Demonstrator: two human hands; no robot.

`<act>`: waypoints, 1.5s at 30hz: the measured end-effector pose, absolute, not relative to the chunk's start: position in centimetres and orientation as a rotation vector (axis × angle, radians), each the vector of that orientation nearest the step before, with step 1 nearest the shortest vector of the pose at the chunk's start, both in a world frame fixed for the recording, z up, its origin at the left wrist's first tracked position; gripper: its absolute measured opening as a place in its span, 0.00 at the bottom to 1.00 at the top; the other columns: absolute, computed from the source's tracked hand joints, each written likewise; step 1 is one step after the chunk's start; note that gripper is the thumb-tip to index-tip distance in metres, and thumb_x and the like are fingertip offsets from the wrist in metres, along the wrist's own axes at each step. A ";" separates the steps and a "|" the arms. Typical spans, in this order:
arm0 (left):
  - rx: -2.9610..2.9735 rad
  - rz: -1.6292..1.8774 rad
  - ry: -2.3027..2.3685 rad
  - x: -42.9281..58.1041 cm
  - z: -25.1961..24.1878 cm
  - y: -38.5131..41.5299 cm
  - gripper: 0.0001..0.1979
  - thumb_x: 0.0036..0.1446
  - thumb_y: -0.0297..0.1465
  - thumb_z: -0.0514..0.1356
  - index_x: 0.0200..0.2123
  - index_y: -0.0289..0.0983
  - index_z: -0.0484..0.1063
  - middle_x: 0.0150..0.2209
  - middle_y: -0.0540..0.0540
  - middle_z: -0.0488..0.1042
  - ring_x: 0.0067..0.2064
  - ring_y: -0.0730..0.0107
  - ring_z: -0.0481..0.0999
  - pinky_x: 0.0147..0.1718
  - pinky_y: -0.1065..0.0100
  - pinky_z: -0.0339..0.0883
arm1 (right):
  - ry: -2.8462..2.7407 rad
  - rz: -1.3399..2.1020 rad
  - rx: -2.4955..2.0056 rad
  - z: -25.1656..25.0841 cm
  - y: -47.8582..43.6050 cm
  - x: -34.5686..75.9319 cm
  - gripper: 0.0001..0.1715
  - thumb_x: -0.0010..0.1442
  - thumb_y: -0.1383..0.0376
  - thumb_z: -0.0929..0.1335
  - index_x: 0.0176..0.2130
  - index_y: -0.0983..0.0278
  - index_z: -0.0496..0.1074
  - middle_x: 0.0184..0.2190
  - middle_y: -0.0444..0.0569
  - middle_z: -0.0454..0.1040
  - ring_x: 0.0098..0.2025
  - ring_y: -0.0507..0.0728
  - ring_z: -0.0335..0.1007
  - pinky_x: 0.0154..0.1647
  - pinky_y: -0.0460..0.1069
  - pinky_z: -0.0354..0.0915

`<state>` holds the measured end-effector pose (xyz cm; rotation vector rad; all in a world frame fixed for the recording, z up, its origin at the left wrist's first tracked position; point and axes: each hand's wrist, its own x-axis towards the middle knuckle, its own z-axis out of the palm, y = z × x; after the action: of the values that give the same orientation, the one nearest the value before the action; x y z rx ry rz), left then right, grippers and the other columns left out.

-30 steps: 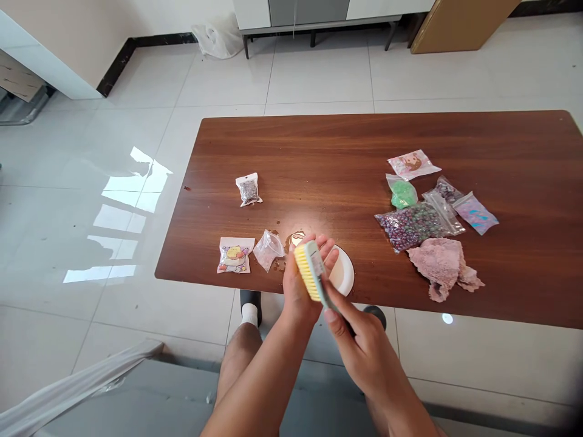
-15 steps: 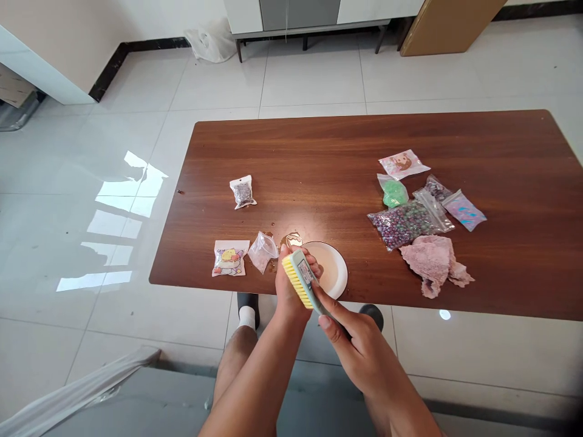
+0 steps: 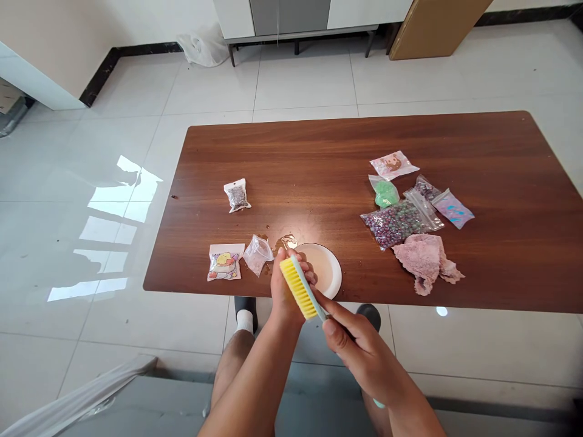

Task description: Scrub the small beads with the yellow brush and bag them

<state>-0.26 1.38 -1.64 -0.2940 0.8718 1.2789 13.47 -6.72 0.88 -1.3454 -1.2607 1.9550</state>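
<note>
My right hand (image 3: 357, 340) grips the handle of a scrubbing brush (image 3: 299, 288) with yellow bristles and a pale grey-green back. The brush slants across my left hand (image 3: 286, 297), its bristles facing left. My left hand is curled over the table's front edge, with its fingers bent. What lies in its palm, if anything, is hidden behind the brush. Just beyond my fingers stands a white plate (image 3: 334, 276) with a dark rim, partly covered by them. Spilled water (image 3: 288, 241) glistens on the table beside it.
On the brown table (image 3: 282, 158), a cartoon-printed packet (image 3: 225, 262), a small clear bag (image 3: 258, 255) and a silvery packet (image 3: 237, 195) lie left. To the right are a bag of dark beads (image 3: 396, 223), a green-filled bag (image 3: 385, 193), more packets and a pink cloth (image 3: 423, 258).
The brush has rolled in my right hand, so more of its yellow bristles show and less of its labelled back. The whole view has shifted slightly.
</note>
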 end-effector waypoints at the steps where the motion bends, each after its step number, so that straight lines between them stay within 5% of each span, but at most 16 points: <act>1: -0.318 1.265 0.889 -0.1 -1.7 1.4 0.19 0.72 0.38 0.53 0.29 0.36 0.68 0.21 0.54 0.67 0.18 0.80 0.67 0.20 0.78 0.64 | -1.171 1.975 -1.334 0.9 -6.7 13.7 0.37 0.72 0.44 0.60 0.71 0.59 0.62 0.22 0.38 0.56 0.22 0.49 0.46 0.21 0.45 0.48; 7: -0.299 1.252 0.909 0.3 -2.1 1.5 0.14 0.73 0.33 0.52 0.41 0.33 0.75 0.32 0.47 0.80 0.31 0.76 0.82 0.34 0.77 0.77 | -1.092 1.402 -1.688 -1.2 -3.7 17.3 0.38 0.72 0.45 0.59 0.71 0.60 0.53 0.31 0.46 0.79 0.16 0.51 0.58 0.18 0.47 0.55; 11: -0.308 1.249 0.898 0.0 -2.1 1.5 0.11 0.71 0.27 0.54 0.51 0.35 0.75 0.38 0.45 0.83 0.37 0.75 0.85 0.40 0.76 0.79 | -1.782 0.702 -2.184 -5.6 -0.7 19.3 0.22 0.72 0.51 0.60 0.56 0.62 0.69 0.33 0.51 0.82 0.34 0.61 0.78 0.30 0.50 0.63; 15: -0.337 1.186 0.801 -0.3 -1.8 1.4 0.15 0.64 0.20 0.56 0.50 0.33 0.76 0.47 0.40 0.83 0.45 0.69 0.86 0.47 0.72 0.79 | -1.862 0.500 -2.240 -8.5 0.7 18.7 0.15 0.72 0.58 0.62 0.47 0.63 0.73 0.42 0.56 0.82 0.38 0.62 0.78 0.32 0.50 0.57; 21: -0.358 1.192 0.754 -0.6 -1.4 1.3 0.14 0.63 0.21 0.56 0.49 0.33 0.77 0.49 0.41 0.83 0.49 0.67 0.85 0.50 0.69 0.79 | -1.887 0.220 -2.249 -7.9 0.7 19.1 0.21 0.73 0.59 0.60 0.39 0.64 0.77 0.39 0.56 0.80 0.38 0.60 0.74 0.35 0.52 0.57; 27: -0.324 1.177 0.722 -0.4 -1.8 1.0 0.13 0.66 0.26 0.57 0.50 0.33 0.78 0.52 0.39 0.82 0.53 0.64 0.84 0.57 0.64 0.75 | -1.568 -0.088 -2.324 -8.0 0.4 25.0 0.27 0.66 0.61 0.65 0.61 0.68 0.72 0.64 0.66 0.69 0.63 0.73 0.65 0.61 0.64 0.60; 31: -0.283 1.174 0.689 -0.1 -2.0 0.8 0.14 0.67 0.32 0.57 0.49 0.32 0.79 0.56 0.37 0.80 0.56 0.60 0.82 0.60 0.61 0.73 | -1.383 0.127 -2.375 -9.5 0.3 27.3 0.22 0.57 0.63 0.69 0.50 0.69 0.77 0.53 0.68 0.75 0.56 0.74 0.69 0.58 0.67 0.62; 37: -0.272 1.183 0.680 0.1 -2.1 1.0 0.15 0.68 0.32 0.56 0.50 0.32 0.79 0.56 0.37 0.80 0.57 0.58 0.81 0.63 0.59 0.69 | -0.893 0.169 -2.224 -7.8 0.8 28.0 0.11 0.52 0.58 0.71 0.32 0.60 0.68 0.27 0.45 0.68 0.31 0.58 0.64 0.40 0.59 0.65; 42: -0.274 1.179 0.611 0.8 -2.3 0.8 0.16 0.68 0.34 0.56 0.51 0.32 0.78 0.57 0.36 0.79 0.58 0.57 0.80 0.64 0.58 0.68 | -0.775 0.156 -1.756 -3.9 0.1 23.3 0.09 0.62 0.57 0.59 0.31 0.56 0.55 0.28 0.41 0.58 0.33 0.55 0.67 0.41 0.54 0.68; 45: -0.242 1.151 0.568 1.6 -2.3 0.2 0.21 0.70 0.38 0.53 0.54 0.30 0.77 0.61 0.34 0.76 0.63 0.55 0.77 0.67 0.57 0.64 | -0.914 0.222 -1.596 -2.2 -2.0 18.3 0.12 0.62 0.54 0.63 0.36 0.60 0.65 0.37 0.47 0.72 0.41 0.59 0.74 0.47 0.58 0.70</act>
<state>1.57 0.25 -2.32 -0.2424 0.5675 1.1506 18.33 -2.00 -2.20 -1.5955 -0.9144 0.2221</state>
